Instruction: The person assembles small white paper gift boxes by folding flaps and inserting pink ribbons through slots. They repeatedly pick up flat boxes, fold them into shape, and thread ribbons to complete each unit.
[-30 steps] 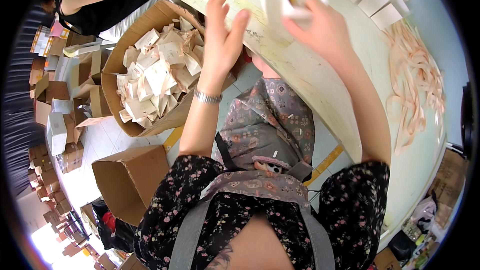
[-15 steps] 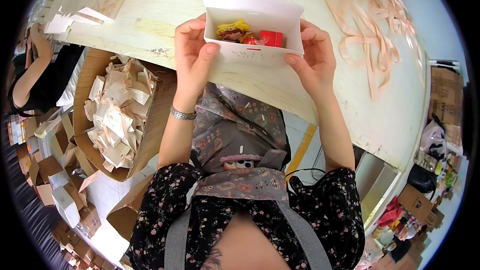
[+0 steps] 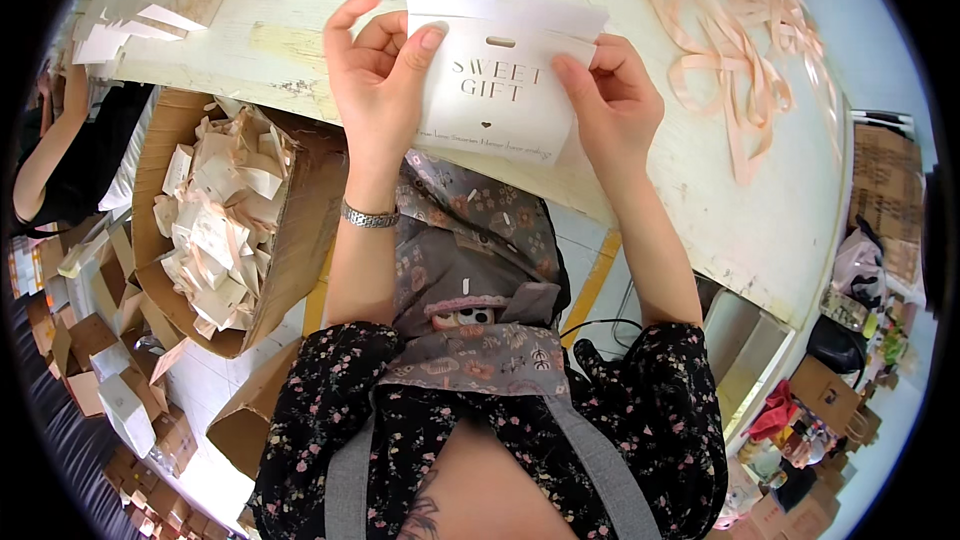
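Observation:
A white paper gift box (image 3: 487, 115) with gold lettering, a small heart and a slot near its top edge stands up over the table, front panel facing me. My left hand (image 3: 380, 70) pinches its upper left side, thumb on the front panel and index finger raised off to the side. On the upper right, my right hand (image 3: 615, 100) grips the box with the thumb pressed on the front and the other fingers curled at the side. The back panel rises above the front edge. Whatever lies inside is hidden from view.
Peach ribbons (image 3: 735, 70) lie in a loose heap on the pale table (image 3: 760, 240). At left, a large cardboard carton (image 3: 318, 230) holds many white box pieces with ribbons. A co-worker's arm (image 3: 50, 145) shows at far left. Cartons (image 3: 90, 340) cover the floor beyond.
The box has tipped so its front panel faces me and its sides have drawn together. The colourful packets and red box inside have gone out of sight. Both thumbs now press the front panel.

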`<action>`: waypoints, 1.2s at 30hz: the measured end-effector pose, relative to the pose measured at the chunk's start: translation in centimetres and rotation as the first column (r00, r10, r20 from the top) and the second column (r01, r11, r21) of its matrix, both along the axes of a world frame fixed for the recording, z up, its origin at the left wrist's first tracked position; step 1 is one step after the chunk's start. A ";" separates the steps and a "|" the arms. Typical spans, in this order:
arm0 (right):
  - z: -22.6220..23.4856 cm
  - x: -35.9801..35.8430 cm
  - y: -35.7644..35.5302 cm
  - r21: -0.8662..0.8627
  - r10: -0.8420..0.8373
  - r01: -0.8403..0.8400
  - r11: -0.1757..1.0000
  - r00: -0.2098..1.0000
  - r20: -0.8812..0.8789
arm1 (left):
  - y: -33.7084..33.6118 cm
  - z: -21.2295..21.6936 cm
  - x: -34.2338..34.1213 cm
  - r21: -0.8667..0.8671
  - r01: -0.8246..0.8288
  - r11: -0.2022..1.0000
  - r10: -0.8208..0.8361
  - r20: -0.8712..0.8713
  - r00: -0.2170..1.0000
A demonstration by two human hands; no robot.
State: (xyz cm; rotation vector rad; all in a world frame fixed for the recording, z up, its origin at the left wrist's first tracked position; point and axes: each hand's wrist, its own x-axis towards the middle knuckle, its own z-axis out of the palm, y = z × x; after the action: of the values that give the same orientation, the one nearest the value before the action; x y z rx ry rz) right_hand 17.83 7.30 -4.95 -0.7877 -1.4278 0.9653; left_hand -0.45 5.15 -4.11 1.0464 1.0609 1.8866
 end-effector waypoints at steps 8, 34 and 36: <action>1.3 1.5 1.2 -0.233 0.239 -0.251 0.939 0.968 -0.081 | -0.6 -0.4 -0.1 -0.059 0.186 0.981 -0.194 -0.217 0.957; -0.7 16.5 12.0 0.402 -0.520 0.559 0.725 0.061 0.852 | -4.2 0.9 1.8 -0.045 -0.001 0.999 -0.015 -0.355 0.935; 0.8 14.0 10.6 0.270 -0.600 0.571 0.775 0.531 0.599 | -4.4 1.3 1.9 -0.077 0.004 0.997 -0.037 -0.424 0.905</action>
State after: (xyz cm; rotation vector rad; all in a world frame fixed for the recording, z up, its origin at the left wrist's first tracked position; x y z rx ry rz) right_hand 31.79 17.90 -4.17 -1.5705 -1.5755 0.0881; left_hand 1.44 0.72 -2.76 1.4609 1.3449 1.6224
